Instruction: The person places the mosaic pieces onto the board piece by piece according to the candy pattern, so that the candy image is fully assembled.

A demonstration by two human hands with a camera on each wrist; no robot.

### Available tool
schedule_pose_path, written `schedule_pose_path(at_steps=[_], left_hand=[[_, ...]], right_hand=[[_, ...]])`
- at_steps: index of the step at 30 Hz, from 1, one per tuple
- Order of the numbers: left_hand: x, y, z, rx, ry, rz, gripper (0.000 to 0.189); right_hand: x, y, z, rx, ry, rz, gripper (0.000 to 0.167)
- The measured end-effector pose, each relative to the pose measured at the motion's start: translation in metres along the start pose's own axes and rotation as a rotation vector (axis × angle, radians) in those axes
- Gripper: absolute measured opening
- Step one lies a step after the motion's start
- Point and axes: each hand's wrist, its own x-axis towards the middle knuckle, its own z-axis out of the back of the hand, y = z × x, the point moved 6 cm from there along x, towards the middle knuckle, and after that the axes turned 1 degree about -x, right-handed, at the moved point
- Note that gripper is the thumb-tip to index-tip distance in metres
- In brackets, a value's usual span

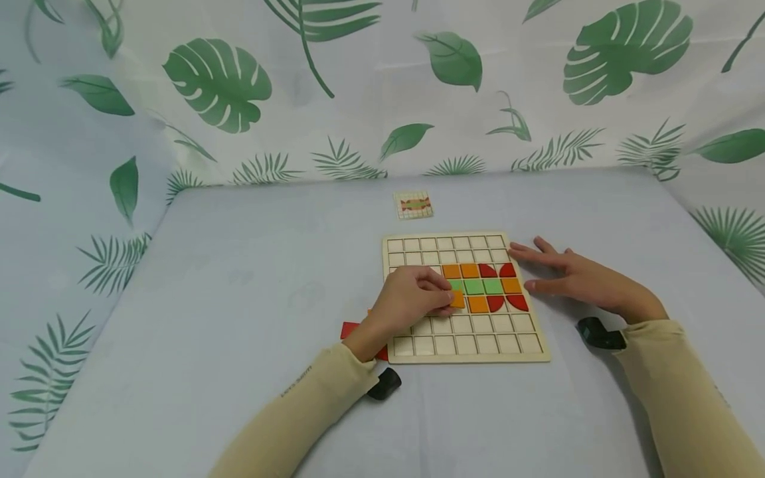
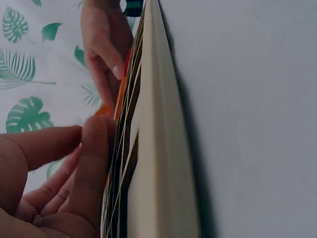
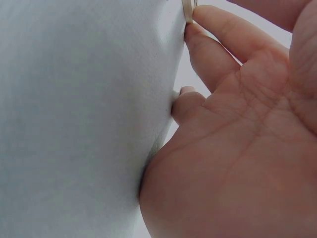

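A cream grid board (image 1: 442, 345) lies on the table. Its right part bears orange square tiles (image 1: 469, 270), green square tiles (image 1: 474, 287) and red curved pieces (image 1: 517, 303). My left hand (image 1: 409, 299) reaches over the board and pinches an orange square tile (image 1: 457, 299) between thumb and fingers, low above a row beside the laid orange tile. In the left wrist view, the left hand's fingers (image 2: 94, 144) are close to the board's surface. My right hand (image 1: 580, 275) rests at the board's right edge with its fingers spread, fingertips touching the rim in the right wrist view.
A small pattern card (image 1: 414, 205) lies behind the board. Loose red pieces (image 1: 348, 329) lie at the board's left side, partly hidden by my left wrist. A leaf-print cloth (image 1: 340, 133) stands along the back of the table.
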Motion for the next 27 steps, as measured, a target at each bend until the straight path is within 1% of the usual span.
schedule_pose_path(at_steps=[4, 7, 14, 19, 27], left_hand=[[0.0001, 0.001, -0.0022, 0.076, -0.013, -0.024, 0.007], [-0.0003, -0.0002, -0.0031, 0.099, -0.016, -0.035, 0.007], [0.0008, -0.0007, -0.007, 0.134, -0.014, -0.05, 0.005], [0.0005, -0.0005, -0.008, 0.136, -0.028, -0.054, 0.006], [-0.0001, 0.0004, -0.0104, 0.185, -0.056, -0.088, 0.005]], right_hand=[[-0.0006, -0.0001, 0.0001, 0.012, 0.001, 0.011, 0.077], [-0.0004, -0.0005, 0.0003, 0.017, 0.002, 0.014, 0.076], [-0.0006, -0.0017, 0.0003, 0.017, 0.003, 0.015, 0.075], [-0.0006, -0.0007, 0.0006, 0.019, 0.003, 0.015, 0.075], [-0.0009, -0.0003, -0.0001, 0.019, 0.003, 0.0, 0.076]])
